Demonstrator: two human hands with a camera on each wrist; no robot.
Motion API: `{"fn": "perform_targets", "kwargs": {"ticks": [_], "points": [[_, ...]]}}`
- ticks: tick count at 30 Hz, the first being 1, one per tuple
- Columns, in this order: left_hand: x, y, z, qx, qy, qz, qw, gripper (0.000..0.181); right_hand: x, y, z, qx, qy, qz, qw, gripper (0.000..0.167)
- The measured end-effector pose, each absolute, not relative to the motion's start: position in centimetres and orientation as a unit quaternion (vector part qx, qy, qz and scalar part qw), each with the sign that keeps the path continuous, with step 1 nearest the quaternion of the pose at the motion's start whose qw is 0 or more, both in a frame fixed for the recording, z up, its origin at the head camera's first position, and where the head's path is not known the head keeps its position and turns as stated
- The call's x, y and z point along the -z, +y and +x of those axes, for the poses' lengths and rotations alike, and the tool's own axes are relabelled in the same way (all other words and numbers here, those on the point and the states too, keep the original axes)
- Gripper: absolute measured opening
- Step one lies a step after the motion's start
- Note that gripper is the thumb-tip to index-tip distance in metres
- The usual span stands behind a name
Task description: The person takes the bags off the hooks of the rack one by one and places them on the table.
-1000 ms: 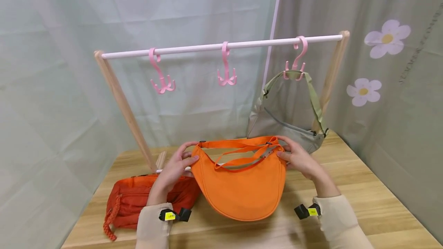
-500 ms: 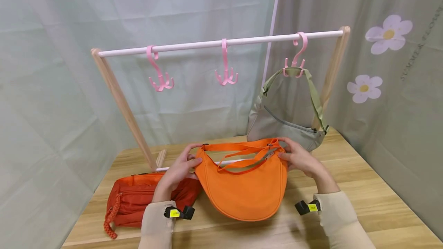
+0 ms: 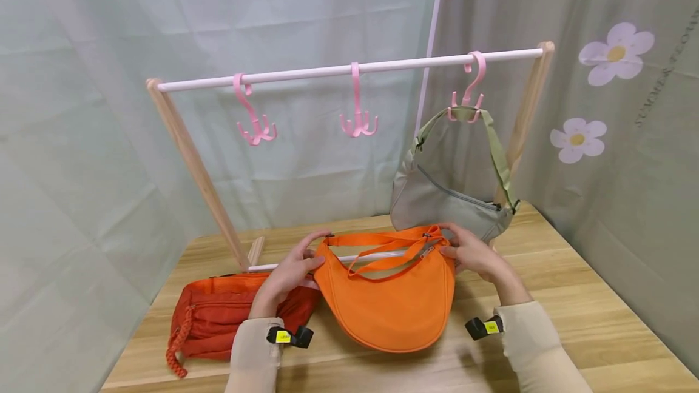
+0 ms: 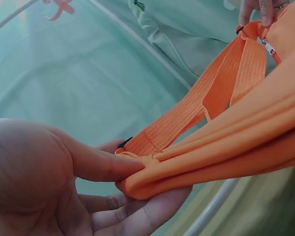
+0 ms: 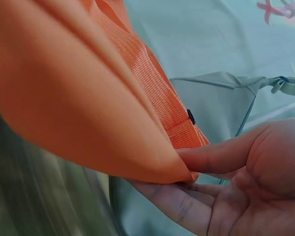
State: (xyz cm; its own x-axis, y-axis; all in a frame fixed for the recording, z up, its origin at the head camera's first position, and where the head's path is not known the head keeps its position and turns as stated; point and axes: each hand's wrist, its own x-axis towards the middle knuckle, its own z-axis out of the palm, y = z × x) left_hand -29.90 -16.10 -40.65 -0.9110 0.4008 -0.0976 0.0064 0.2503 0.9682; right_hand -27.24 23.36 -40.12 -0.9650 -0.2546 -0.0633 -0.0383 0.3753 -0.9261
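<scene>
- The orange bag (image 3: 390, 311) is hanging between two hands above the table (image 3: 595, 326), in front of the rack (image 3: 196, 170); whatever it might be containing is staying out of my sight.
- The left grip (image 3: 289, 273) is pinching its left top corner, thumb above and fingers beneath.
- The right grip (image 3: 474, 253) is pinching the other corner the same way.
- The bag is showing a smooth half-moon face with a seam running round its edge; its ribbed webbing strap (image 4: 162, 118) is looping loosely across the top, and a metal zip pull (image 4: 269, 47) is glinting near the right corner.
- The red bag (image 3: 224, 320) is lying on the table behind the left forearm, looking wrinkled and boxy, a braided cord (image 3: 180, 344) trailing from its end.
- The grey bag (image 3: 437, 202) is hanging by its green strap (image 3: 498, 153) from the right pink hook (image 3: 466, 100).
</scene>
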Motion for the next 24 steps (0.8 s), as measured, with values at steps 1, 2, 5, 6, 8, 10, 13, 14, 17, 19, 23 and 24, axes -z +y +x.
{"fn": "perform_targets", "kwargs": {"ticks": [1,2,5,6,8,10,13,14,17,19,23,24], "points": [[40.7,-16.0,-29.9,-0.594,0.777,0.129,0.164,0.055,40.3,23.4,-27.3,0.552,0.824,-0.088,0.097,0.057],[40.8,-16.0,-30.0,-0.59,0.78,0.129,0.163,0.054,40.4,23.4,-27.3,0.551,0.824,-0.086,0.096,0.056],[41.0,-15.8,-30.0,-0.579,0.792,0.118,0.155,0.053,40.9,23.3,-27.5,0.549,0.826,-0.084,0.091,0.055],[41.2,-15.6,-30.1,-0.576,0.796,0.111,0.153,0.053,41.1,23.2,-27.6,0.547,0.828,-0.083,0.088,0.055],[41.4,-15.4,-30.0,-0.569,0.803,0.096,0.151,0.054,41.3,23.1,-27.8,0.536,0.836,-0.085,0.08,0.054],[41.8,-15.1,-30.0,-0.56,0.81,0.084,0.148,0.054,41.6,23.0,-28.0,0.519,0.848,-0.079,0.07,0.053],[42.0,-14.8,-29.9,-0.554,0.817,0.073,0.142,0.055,41.9,22.9,-28.3,0.485,0.87,-0.072,0.056,0.052],[42.1,-14.7,-29.9,-0.551,0.819,0.075,0.139,0.054,42.0,22.8,-28.3,0.476,0.875,-0.069,0.052,0.052],[42.0,-14.8,-29.9,-0.545,0.823,0.083,0.138,0.051,42.0,22.7,-28.3,0.455,0.887,-0.069,0.04,0.052],[41.9,-15.0,-29.9,-0.545,0.821,0.091,0.14,0.049,41.9,22.7,-28.2,0.442,0.893,-0.076,0.032,0.052],[41.8,-15.3,-30.2,-0.547,0.82,0.101,0.139,0.048,41.6,22.5,-28.0,0.424,0.901,-0.083,0.024,0.052],[41.8,-15.3,-30.2,-0.548,0.818,0.102,0.138,0.048,41.5,22.5,-28.0,0.422,0.902,-0.084,0.023,0.052]]}}
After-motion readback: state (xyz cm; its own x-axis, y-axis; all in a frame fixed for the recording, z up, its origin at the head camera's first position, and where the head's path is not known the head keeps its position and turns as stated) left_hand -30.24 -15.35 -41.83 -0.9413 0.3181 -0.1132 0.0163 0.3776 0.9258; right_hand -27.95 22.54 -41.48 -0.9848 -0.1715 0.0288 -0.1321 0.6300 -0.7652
